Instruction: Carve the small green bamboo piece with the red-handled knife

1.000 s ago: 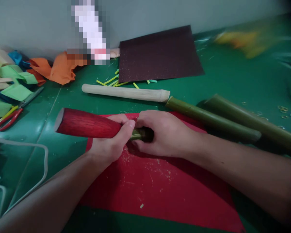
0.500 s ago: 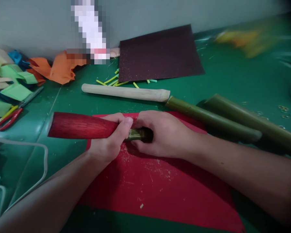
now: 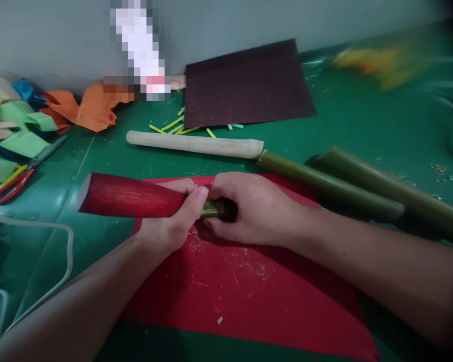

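My left hand (image 3: pixel 177 213) is wrapped round a thick red wooden handle (image 3: pixel 124 196), its pale flat end pointing left; the tool's working end is hidden by my hand. Right beside it, my right hand (image 3: pixel 245 206) grips a short green bamboo piece (image 3: pixel 213 207) between thumb and fingers. The bamboo meets the left thumb, and its far end is dark inside my right hand. Both hands are over a red sheet (image 3: pixel 241 301) strewn with fine pale shavings.
A peeled pale stick (image 3: pixel 196 145) and two green bamboo tubes (image 3: pixel 335 183) (image 3: pixel 392 186) lie beyond my hands. Behind them rests a dark brown sheet (image 3: pixel 249 85) over yellow-green bits. Red-handled scissors (image 3: pixel 15 186), coloured paper (image 3: pixel 26 143) and a white cord (image 3: pixel 71 246) are at left.
The red handle has turned slightly, its pale end facing me more and shifting a little right. My left thumb has moved slightly right. My right hand stays in place.
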`<state>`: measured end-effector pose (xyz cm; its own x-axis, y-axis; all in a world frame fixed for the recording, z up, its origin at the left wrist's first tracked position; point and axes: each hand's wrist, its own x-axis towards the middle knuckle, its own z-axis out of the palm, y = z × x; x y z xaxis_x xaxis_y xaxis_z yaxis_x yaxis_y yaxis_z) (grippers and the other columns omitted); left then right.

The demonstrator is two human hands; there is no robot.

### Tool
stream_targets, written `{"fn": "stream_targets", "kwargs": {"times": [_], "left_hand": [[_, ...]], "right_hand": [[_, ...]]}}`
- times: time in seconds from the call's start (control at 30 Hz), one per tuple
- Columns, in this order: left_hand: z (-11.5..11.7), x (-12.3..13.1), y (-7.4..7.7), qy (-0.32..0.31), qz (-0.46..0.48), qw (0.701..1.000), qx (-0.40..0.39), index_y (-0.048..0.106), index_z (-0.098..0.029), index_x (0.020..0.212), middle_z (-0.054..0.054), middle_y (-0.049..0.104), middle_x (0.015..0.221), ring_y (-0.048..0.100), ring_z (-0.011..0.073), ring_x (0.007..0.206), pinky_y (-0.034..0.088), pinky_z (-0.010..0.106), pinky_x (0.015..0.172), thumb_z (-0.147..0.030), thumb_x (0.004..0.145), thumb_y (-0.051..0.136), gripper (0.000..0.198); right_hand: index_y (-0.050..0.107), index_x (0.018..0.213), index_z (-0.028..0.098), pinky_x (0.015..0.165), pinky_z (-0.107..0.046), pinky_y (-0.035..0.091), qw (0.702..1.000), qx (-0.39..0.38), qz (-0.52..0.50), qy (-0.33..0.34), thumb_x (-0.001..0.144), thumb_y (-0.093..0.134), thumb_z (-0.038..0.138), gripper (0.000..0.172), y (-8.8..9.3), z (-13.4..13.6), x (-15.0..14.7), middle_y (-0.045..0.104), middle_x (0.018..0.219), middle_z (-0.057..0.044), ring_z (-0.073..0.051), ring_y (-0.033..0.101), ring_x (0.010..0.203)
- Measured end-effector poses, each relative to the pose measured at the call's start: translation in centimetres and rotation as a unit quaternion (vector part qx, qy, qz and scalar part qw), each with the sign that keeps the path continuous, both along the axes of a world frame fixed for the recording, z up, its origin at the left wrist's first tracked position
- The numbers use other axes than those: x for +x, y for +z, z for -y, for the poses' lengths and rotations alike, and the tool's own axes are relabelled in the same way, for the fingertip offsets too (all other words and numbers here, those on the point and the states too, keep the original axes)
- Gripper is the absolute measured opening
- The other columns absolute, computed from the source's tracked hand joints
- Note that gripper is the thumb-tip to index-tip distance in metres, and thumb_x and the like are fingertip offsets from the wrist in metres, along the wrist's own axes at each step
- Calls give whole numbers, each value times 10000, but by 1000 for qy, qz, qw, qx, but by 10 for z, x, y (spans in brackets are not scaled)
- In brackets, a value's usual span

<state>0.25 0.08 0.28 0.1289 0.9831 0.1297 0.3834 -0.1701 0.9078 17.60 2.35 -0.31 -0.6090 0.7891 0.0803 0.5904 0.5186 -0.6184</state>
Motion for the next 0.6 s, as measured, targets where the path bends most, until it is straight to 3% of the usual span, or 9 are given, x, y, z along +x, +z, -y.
{"fn": "stream_targets", "kwargs": {"times": [0.17,0.33,0.47,0.6], "left_hand": [[-3,5,2,39,-16,999,8,482,-204,512,-49,415,457,392,93,453,387,242,497,-234,811,580,316],[-9,5,-1,51,-27,997,46,552,-206,568,-44,509,509,444,94,480,401,231,496,-317,810,638,280],[-7,0,-2,24,17,999,20,480,-201,520,-37,430,467,391,96,458,393,246,509,-319,868,569,378],[-3,-4,-1,-12,11,1000,24,484,-199,508,-30,441,474,429,102,483,396,252,539,-318,865,571,386]], "right_hand": [[657,820,166,610,-259,339,1000,-4,2,3,754,618,337,188,1,0,0,600,802,-21,-130,509,701],[673,874,162,646,-258,376,1000,-9,0,1,747,601,315,212,1,0,-1,635,853,-37,-143,540,743],[665,835,169,635,-262,364,1000,-17,5,-2,744,597,329,196,1,0,-1,613,821,-32,-143,531,736],[609,749,177,596,-261,316,1000,1,9,-6,739,588,329,154,2,-1,-1,563,746,-7,-121,483,669]]}}
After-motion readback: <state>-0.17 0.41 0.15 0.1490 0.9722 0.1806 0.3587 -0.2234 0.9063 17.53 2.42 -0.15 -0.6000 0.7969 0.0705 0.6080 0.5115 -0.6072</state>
